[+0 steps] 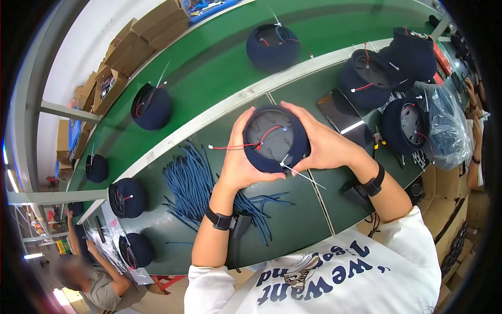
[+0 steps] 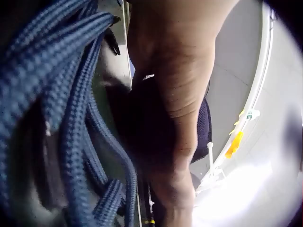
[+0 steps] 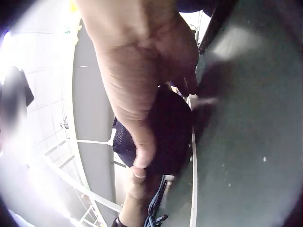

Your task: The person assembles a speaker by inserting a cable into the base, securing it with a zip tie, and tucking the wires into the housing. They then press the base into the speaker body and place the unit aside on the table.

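A round navy fabric-covered piece (image 1: 300, 131) with a grey inner shell, red wires and a white cable tie is held between both hands above the dark green table. On its left side the left hand (image 1: 243, 157) grips it, thumb along the near edge. From the right, the right hand (image 1: 321, 138) grips the opposite side, its thumb near the cable tie. The same piece shows dark behind the left hand (image 2: 177, 85) in the left wrist view, and under the right hand (image 3: 135, 75) in the right wrist view.
Blue braided cords (image 1: 191, 183) lie piled left of the hands. Similar navy pieces stand on the green belt (image 1: 209, 73), at the left and at the right. A phone-like black slab (image 1: 342, 115), pliers (image 1: 376, 141) and a clear plastic bag (image 1: 444, 125) lie right. Another person (image 1: 99, 282) sits lower left.
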A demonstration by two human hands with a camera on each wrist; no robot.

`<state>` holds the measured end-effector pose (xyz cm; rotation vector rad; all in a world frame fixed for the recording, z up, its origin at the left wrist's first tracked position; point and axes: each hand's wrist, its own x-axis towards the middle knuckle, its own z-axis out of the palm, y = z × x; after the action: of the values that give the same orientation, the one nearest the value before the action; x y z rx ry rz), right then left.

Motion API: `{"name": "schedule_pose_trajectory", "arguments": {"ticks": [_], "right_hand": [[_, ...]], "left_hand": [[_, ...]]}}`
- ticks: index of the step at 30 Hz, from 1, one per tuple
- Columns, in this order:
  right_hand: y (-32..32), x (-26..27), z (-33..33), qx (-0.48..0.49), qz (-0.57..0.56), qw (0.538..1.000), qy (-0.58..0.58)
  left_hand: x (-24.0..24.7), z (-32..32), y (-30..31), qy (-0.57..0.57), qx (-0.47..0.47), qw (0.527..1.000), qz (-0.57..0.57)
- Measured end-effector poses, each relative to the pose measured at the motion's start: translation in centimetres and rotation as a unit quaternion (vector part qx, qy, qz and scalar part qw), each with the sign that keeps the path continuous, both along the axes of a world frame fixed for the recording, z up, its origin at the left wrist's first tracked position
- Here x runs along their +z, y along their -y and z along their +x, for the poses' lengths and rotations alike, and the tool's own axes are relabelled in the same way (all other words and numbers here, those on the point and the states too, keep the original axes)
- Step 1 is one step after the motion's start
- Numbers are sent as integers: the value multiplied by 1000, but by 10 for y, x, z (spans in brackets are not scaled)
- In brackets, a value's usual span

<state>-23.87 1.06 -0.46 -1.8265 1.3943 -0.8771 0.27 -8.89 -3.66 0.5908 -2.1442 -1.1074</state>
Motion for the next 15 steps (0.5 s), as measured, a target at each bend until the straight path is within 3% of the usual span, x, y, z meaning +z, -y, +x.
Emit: {"name": "schedule_pose_trajectory", "arguments": {"ticks": [4, 7, 10, 15], "right_hand": [[0, -24, -8, -19, -24, 992, -120], [1, -18, -15, 4, -15, 995, 98], [7, -8, -11, 34, -29, 992, 118], [9, -2, -2, 11, -38, 999, 20]], "left_hand": [[-16, 1, 8, -27, 4, 995, -94], [0, 2, 0, -81, -11, 996, 47], [-2, 1, 2, -49, -7, 999, -3], [-6, 0, 6, -57, -6, 995, -80]]}}
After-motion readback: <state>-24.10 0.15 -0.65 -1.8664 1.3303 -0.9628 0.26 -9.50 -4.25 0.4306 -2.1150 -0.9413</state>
